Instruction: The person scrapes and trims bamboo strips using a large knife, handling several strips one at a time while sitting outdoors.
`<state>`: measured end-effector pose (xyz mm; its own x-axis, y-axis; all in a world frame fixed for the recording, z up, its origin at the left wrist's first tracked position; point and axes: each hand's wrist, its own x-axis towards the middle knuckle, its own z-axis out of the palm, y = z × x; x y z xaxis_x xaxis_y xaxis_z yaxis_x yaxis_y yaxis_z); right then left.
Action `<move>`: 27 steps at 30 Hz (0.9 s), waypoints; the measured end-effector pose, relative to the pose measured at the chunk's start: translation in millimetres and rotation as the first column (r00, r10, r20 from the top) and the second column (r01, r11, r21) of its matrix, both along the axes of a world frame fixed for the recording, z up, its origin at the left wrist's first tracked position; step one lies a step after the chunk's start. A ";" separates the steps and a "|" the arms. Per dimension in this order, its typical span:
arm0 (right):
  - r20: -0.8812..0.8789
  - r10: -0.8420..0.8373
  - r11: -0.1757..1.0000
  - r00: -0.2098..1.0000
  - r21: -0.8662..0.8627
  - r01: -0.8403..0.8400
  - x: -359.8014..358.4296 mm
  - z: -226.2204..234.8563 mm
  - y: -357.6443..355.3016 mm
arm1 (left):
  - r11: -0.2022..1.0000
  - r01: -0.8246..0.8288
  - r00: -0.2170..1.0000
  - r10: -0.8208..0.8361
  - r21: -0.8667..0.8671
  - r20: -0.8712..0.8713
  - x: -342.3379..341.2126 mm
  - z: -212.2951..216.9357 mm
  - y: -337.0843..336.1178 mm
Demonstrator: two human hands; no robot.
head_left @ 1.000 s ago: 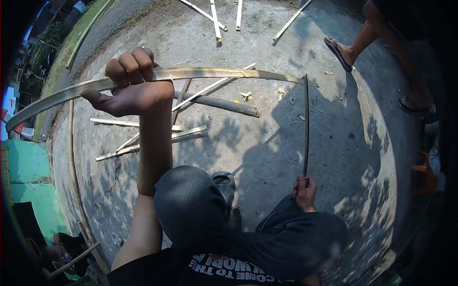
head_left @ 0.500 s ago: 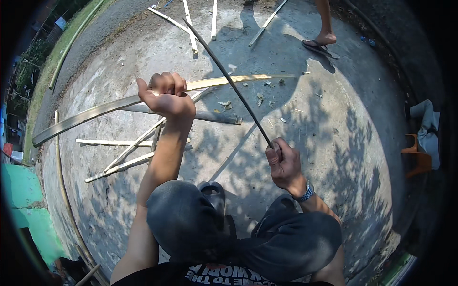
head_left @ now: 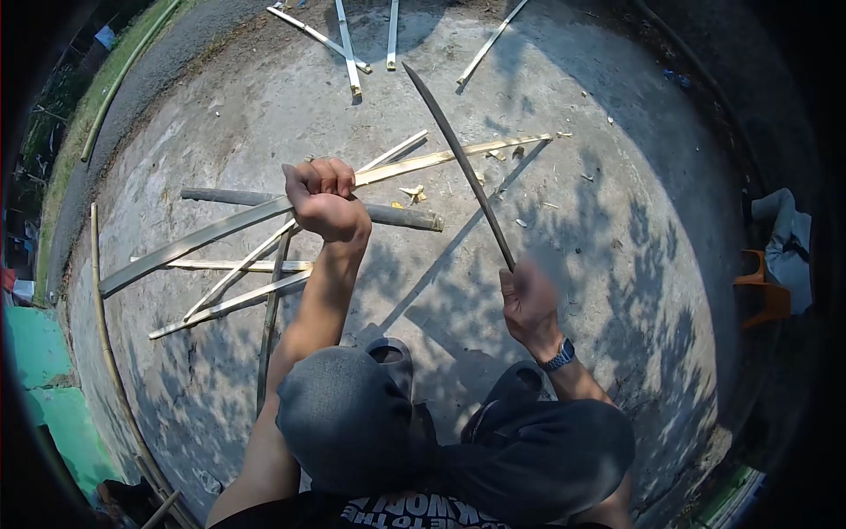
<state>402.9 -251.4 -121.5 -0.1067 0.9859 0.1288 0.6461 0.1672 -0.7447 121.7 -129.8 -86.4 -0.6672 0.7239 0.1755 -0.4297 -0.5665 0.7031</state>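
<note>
My left hand [head_left: 328,199] is closed around a long split bamboo strip [head_left: 198,242], which slants from the lower left up to the right. Its right part is pale and its far end reaches past the blade. In my right hand [head_left: 532,304] is the handle of a long dark machete [head_left: 449,137], its blade rising up and to the left, crossing in front of the strip in this view. Whether blade and strip touch, I cannot tell. Beneath the strip lies a dark round pole [head_left: 401,217]. The right fingers are partly blurred.
Thin split strips [head_left: 231,306] lie crossed on the concrete at left. More pale strips [head_left: 392,35] lie at the far side. Small chips [head_left: 412,192] are scattered ahead. A long bamboo pole [head_left: 107,353] runs along the left, and an orange chair [head_left: 765,295] stands at right.
The machete's tip has swung to the right. My left hand and the bamboo strip have shifted right, the strip's left end rising slightly. The other person's foot has left the view.
</note>
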 end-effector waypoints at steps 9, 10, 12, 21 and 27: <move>0.335 -0.340 0.814 0.879 -0.363 0.453 112.0 -101.2 53.8 | 0.993 -0.109 0.987 0.114 -0.053 0.115 -47.0 13.8 -21.6; 0.335 -0.329 0.820 0.883 -0.362 0.443 110.7 -104.1 48.5 | 0.995 -0.100 0.990 0.103 -0.028 0.097 -52.0 10.5 -20.9; 0.110 -0.370 0.927 0.923 -0.026 0.374 110.8 -97.0 14.9 | 0.998 -0.067 0.993 0.068 -0.013 0.099 -45.4 5.7 -17.2; 0.176 0.083 0.992 0.981 -0.110 -0.064 -2.9 -74.5 9.1 | 0.999 0.018 0.995 -0.022 0.043 0.096 -66.0 2.1 -31.3; 0.290 -0.428 0.872 0.856 -0.115 0.475 162.4 -160.3 5.8 | 1.000 -0.031 0.980 0.031 -0.002 0.196 -229.8 -25.6 -113.8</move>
<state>565.4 -245.6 -281.9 0.3506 0.9363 -0.0222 0.7841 -0.3064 -0.5398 -108.1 -243.6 -112.0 -0.7110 0.7020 0.0402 -0.5412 -0.5829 0.6061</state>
